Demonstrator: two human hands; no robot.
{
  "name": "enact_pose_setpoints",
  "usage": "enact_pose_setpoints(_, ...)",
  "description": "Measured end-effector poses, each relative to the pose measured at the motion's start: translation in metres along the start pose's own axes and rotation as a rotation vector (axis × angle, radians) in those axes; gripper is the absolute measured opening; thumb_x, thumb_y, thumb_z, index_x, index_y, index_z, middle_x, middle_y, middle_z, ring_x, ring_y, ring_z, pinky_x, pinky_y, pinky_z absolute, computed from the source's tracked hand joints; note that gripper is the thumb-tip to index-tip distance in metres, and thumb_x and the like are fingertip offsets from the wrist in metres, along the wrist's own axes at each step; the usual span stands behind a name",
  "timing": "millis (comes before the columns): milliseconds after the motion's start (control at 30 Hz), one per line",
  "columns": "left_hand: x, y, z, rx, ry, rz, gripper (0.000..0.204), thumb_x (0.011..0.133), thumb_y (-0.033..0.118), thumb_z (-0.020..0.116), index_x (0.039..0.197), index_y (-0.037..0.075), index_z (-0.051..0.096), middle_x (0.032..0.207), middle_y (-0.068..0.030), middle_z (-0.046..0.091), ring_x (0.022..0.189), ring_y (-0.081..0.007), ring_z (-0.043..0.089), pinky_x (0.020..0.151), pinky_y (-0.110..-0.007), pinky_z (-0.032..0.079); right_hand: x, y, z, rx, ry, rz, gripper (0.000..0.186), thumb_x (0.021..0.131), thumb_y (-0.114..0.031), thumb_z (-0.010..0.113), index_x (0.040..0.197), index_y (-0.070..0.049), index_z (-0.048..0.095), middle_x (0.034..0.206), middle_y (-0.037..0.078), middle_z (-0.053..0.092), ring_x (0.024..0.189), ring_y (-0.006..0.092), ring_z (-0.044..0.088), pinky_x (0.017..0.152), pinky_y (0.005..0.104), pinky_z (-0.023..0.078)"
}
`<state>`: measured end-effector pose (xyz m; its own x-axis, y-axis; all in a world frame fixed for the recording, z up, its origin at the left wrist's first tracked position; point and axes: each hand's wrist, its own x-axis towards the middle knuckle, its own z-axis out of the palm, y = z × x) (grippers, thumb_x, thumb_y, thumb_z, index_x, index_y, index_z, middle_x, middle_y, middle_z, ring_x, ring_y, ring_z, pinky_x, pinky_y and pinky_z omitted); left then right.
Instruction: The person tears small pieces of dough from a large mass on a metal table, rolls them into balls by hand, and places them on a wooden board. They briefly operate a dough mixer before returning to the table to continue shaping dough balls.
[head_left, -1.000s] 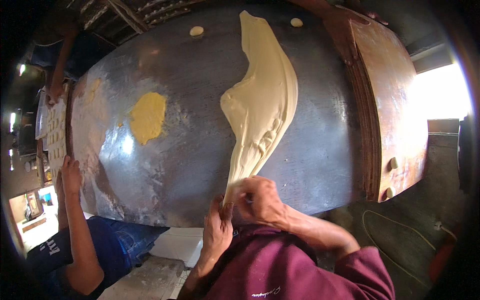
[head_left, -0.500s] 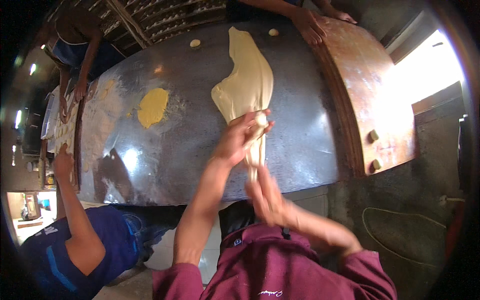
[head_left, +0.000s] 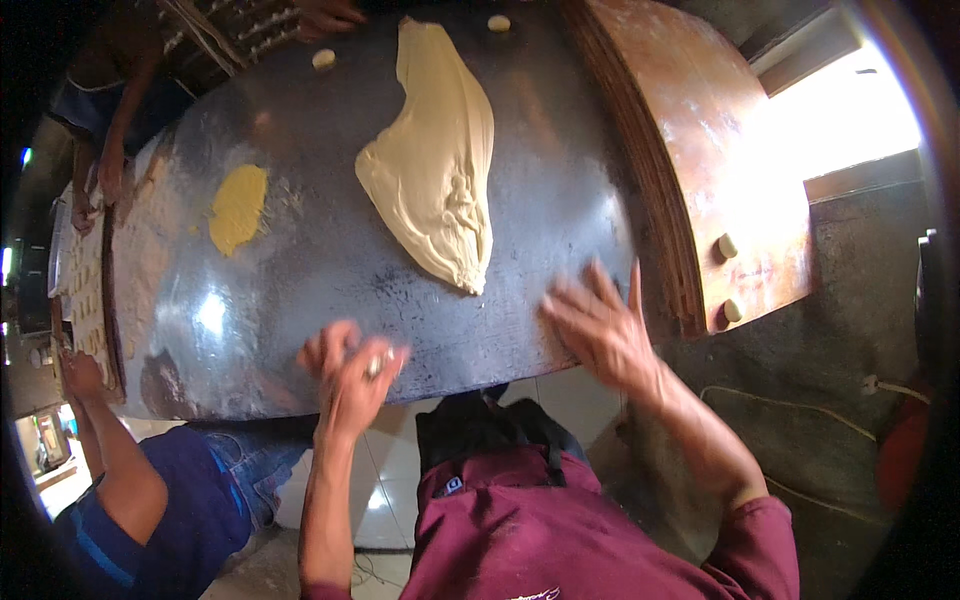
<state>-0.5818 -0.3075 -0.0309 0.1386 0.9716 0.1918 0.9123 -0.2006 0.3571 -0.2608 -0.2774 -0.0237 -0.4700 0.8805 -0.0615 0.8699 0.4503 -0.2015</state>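
A long sheet of pale, glossy dough (head_left: 435, 150) lies on the dark metal tabletop (head_left: 330, 300), its near end gathered into folds and drawn to a narrow tip. At the table's front edge, left of that tip, my left hand (head_left: 348, 378) is curled around a small piece of dough (head_left: 376, 366), mostly hidden by the fingers. My right hand (head_left: 605, 330), a little blurred, hovers by the table's right front with fingers spread and nothing in it. Neither hand touches the big dough sheet.
A yellow smear of soft paste (head_left: 238, 210) is left of the dough. Small dough balls (head_left: 323, 59) (head_left: 499, 23) sit at the back. Stacked wooden boards (head_left: 690, 150) carry two dough pieces (head_left: 728, 245) on the right. Co-workers' hands (head_left: 88, 375) work at a tray on the left.
Both hands have come off the dough's near end, the left moving left, the right moving right. The stretched strand now lies as a short folded tip. The whole view has shifted.
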Motion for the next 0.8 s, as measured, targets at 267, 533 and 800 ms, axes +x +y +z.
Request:
enact_pose_setpoints(267,0.0,0.026,0.012,-0.004,-0.352,0.041,0.009,0.085,0.017,0.062,0.094,0.02,0.06,0.1,-0.004,0.051,0.096,-0.0266,0.049,0.084,-0.05,0.032,0.015,-0.021,0.008,0.28,0.221,-0.1,0.052,0.084,-0.008,0.065,0.134,-0.011,0.053,0.124,0.011,0.065,0.127,0.0306,0.056,0.109,0.0562,0.039)
enact_pose_setpoints(533,0.022,0.03,0.025,-0.118,-0.193,0.214,0.01,0.079,0.017,0.07,0.083,0.022,0.062,0.096,0.0,0.05,0.096,-0.0243,0.048,0.085,-0.045,0.033,0.03,-0.022,0.025,0.556,0.316,-0.01,0.037,0.087,-0.005,0.061,0.124,-0.009,0.059,0.126,0.012,0.066,0.132,0.0296,0.052,0.117,0.0511,0.032)
enact_pose_setpoints(800,0.039,0.023,0.03,-0.074,-0.261,0.181,0.017,0.077,0.018,0.07,0.093,0.021,0.063,0.1,-0.0012,0.052,0.1,-0.0271,0.047,0.088,-0.048,0.031,0.059,-0.013,0.023,0.408,0.33,-0.01,0.042,0.083,-0.004,0.06,0.125,-0.007,0.058,0.132,0.014,0.06,0.133,0.0328,0.049,0.116,0.052,0.033)
